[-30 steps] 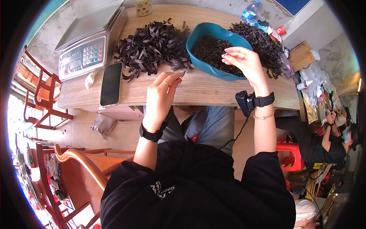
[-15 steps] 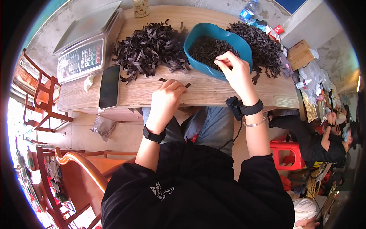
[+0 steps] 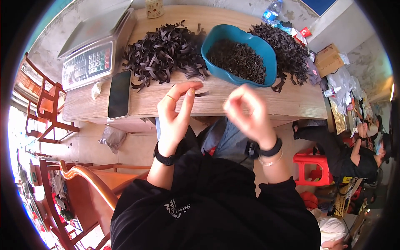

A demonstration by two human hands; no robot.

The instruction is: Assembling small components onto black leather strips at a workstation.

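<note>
My left hand (image 3: 173,114) is raised over the front of the table, its thumb and forefinger brought together. A short dark strip (image 3: 202,94) sticks out to the right of these fingertips, apparently pinched there. My right hand (image 3: 250,110), smeared by motion, is level with it at the table's front edge; whether it holds anything cannot be made out. Beyond the right hand stands a teal plastic basin (image 3: 268,62) with many small black pieces (image 3: 246,58) in it. A heap of longer, curling black strips (image 3: 164,52) lies left of the basin.
A second pile of black strips (image 3: 287,50) lies right of the basin. On the left are a scale (image 3: 89,62), a phone (image 3: 119,95) and a crumpled tissue (image 3: 96,90). A water bottle (image 3: 271,11) stands at the back. A person sits beyond a red stool (image 3: 310,166).
My right hand has left the basin and come back toward me. My left hand has lifted off the tabletop and turned, thumb showing, with the dark strip now at its fingertips.
</note>
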